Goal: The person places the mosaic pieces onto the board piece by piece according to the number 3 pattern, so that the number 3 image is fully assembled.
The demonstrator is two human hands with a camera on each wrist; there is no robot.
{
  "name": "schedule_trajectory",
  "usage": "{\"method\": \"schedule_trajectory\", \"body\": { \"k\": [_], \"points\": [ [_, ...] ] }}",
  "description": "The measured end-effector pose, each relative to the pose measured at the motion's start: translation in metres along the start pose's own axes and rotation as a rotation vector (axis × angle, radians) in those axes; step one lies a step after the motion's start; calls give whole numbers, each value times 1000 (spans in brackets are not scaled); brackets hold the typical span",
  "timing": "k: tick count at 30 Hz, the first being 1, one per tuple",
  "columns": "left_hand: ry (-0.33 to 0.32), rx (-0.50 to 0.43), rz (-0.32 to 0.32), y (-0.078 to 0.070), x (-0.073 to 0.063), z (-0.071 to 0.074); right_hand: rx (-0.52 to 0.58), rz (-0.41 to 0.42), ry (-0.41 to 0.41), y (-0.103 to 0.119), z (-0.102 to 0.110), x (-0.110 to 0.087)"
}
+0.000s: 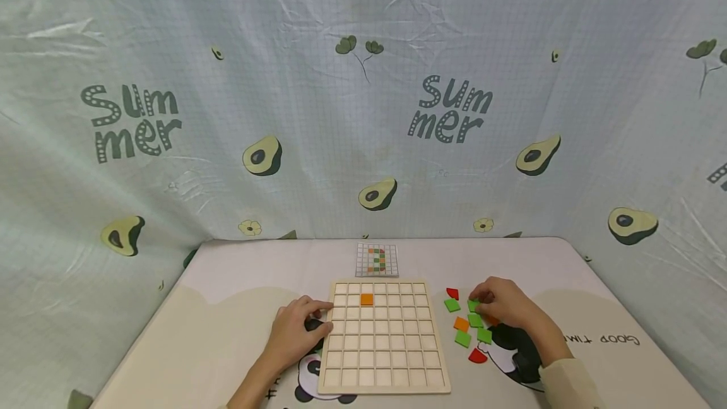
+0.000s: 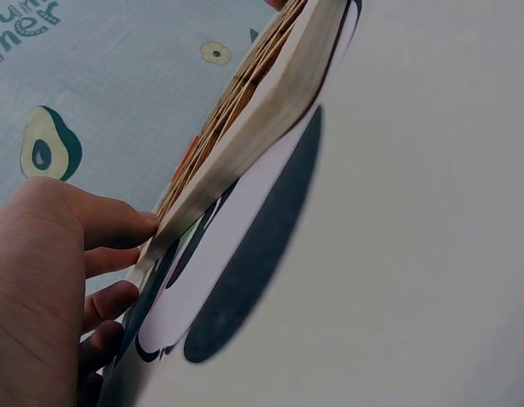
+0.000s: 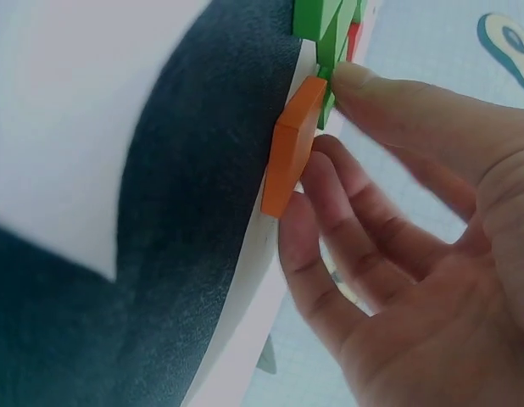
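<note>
A wooden grid board [image 1: 383, 336] lies on the table with one orange square tile [image 1: 366, 299] in its upper part. At the board's left edge rests my left hand [image 1: 298, 330], its thumb and a finger touching the rim; in the left wrist view the left hand [image 2: 50, 280] meets the board's side [image 2: 253, 127]. To the right of the board, my right hand [image 1: 502, 302] pinches a green square tile [image 1: 473, 306] among loose tiles. An orange tile [image 3: 293, 148] lies beside the right hand's fingers [image 3: 300, 237]; the index fingertip is hidden behind the thumb.
Several loose green tiles [image 1: 462, 338], another orange tile [image 1: 461, 324] and red pieces [image 1: 478, 356] lie right of the board. Behind the board is a printed pattern card [image 1: 377, 260]. A patterned curtain [image 1: 318, 112] hangs behind the table [image 1: 238, 270].
</note>
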State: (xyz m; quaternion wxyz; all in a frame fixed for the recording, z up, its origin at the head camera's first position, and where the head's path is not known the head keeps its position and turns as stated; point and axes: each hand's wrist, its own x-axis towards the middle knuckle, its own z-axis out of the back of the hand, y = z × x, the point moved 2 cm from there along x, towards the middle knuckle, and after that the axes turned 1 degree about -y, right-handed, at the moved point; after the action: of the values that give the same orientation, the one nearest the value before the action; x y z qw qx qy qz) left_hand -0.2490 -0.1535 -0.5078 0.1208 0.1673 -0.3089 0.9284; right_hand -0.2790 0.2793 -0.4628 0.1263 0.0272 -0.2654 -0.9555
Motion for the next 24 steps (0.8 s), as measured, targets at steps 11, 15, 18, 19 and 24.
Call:
{"method": "schedule_trajectory", "body": {
  "k": [11,15,18,19,24],
  "points": [
    [-15,-5,-28,-2,0,2,69,36,29,-1,0,1],
    [-10,-3,-29,-2,-1,2,46,46,29,-4,-1,1],
    [8,-9,-1,-2,-1,2,34,71,26,-5,-2,1],
    [12,-9,3,-2,-1,2,32,71,25,-5,-2,1],
    [20,-6,13,-3,1,2,40,35,20,-3,-1,-1]
  ]
}}
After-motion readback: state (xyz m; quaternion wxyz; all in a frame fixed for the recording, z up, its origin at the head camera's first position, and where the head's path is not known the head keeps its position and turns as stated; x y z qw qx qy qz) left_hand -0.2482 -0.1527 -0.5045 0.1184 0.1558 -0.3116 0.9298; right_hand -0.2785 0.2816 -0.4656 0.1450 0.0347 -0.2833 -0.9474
